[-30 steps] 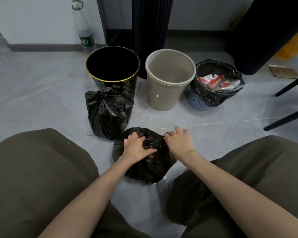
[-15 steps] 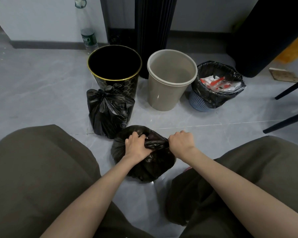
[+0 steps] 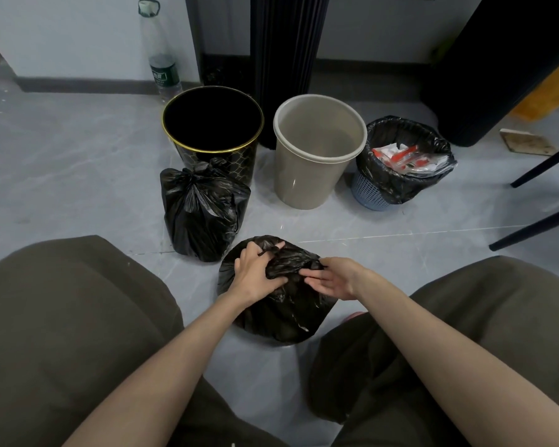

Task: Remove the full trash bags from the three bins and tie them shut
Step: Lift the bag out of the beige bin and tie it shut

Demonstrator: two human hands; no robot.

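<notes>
A black trash bag lies on the floor between my knees. My left hand grips the bunched plastic at its top. My right hand rests against the bag's right side with its fingers loose and spread, pinching at the plastic. A second black bag, knotted at the top, stands in front of the black bin with a gold rim, which holds no bag. The beige bin beside it is also bare inside. The small blue basket bin at the right holds a black bag full of wrappers.
A clear plastic bottle stands by the wall behind the black bin. A dark ribbed column rises behind the bins. Black chair legs cross the floor at the right, near a wooden piece. My knees fill the lower corners.
My right hand has gone from a closed fist on the bag's top to loose, spread fingers at its side. My left hand has shifted its grip further over the bunched plastic.
</notes>
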